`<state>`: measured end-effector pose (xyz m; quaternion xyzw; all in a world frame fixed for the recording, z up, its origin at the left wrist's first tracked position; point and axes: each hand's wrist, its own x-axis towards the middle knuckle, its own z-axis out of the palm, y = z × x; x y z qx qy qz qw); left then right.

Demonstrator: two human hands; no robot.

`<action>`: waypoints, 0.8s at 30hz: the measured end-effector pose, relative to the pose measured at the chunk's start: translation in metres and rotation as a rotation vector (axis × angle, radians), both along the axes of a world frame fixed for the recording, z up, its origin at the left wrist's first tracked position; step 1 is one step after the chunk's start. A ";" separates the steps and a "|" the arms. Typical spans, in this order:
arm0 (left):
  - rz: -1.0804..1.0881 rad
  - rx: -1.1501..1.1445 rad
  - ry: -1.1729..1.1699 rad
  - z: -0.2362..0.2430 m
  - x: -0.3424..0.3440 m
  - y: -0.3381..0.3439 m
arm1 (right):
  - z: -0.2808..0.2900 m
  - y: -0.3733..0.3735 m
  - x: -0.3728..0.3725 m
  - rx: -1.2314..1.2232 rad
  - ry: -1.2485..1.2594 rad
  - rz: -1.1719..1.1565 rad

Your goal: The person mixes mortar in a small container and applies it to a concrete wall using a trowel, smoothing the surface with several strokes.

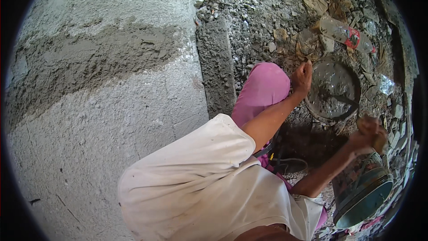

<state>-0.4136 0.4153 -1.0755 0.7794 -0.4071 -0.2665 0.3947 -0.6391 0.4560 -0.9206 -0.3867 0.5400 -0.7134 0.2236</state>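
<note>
A round, shallow basin (315,110) of wet grey mortar (332,78) rests on the rubble ground to the right. My left hand (302,79) is closed at its left rim, the fingertips partly hidden. My right hand (371,130), slightly blurred, is closed around the handle of a trowel just beyond the basin's lower right edge. The dark trowel blade (343,99) reaches into the mortar from that side. Below my right hand stands a tilted bucket (363,192) with a bluish-green inside.
A concrete wall (102,129) fills the left side, crossed by a band of fresh rough mortar (98,58). A mortar-covered ledge (216,62) runs along its foot. A plastic bottle (343,35) lies beyond the basin among rubble and crumpled paper (315,2). My pink-clad knee (267,82) is left of the basin.
</note>
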 end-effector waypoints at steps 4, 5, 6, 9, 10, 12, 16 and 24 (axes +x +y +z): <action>-0.033 -0.076 0.025 0.014 -0.013 -0.009 | -0.016 -0.022 -0.002 0.239 0.202 -0.043; -0.033 -0.030 0.125 0.023 -0.023 -0.015 | -0.024 -0.034 -0.004 0.308 0.259 -0.073; 0.001 0.036 0.202 0.027 -0.018 -0.008 | -0.032 -0.042 0.013 0.538 0.340 -0.116; 0.042 -0.038 0.144 0.018 -0.009 -0.007 | -0.009 -0.087 0.035 0.425 0.051 -0.119; 0.062 -0.053 0.127 0.011 -0.004 -0.003 | 0.000 -0.097 0.031 0.359 0.033 -0.114; -0.014 0.088 0.141 0.004 0.007 0.000 | -0.004 -0.103 0.026 0.288 0.007 -0.094; -0.032 0.135 0.246 0.030 -0.010 -0.012 | -0.055 -0.089 0.014 0.025 0.078 -0.164; 0.021 0.109 0.311 0.025 0.003 -0.002 | -0.029 0.000 0.002 -0.057 -0.144 0.107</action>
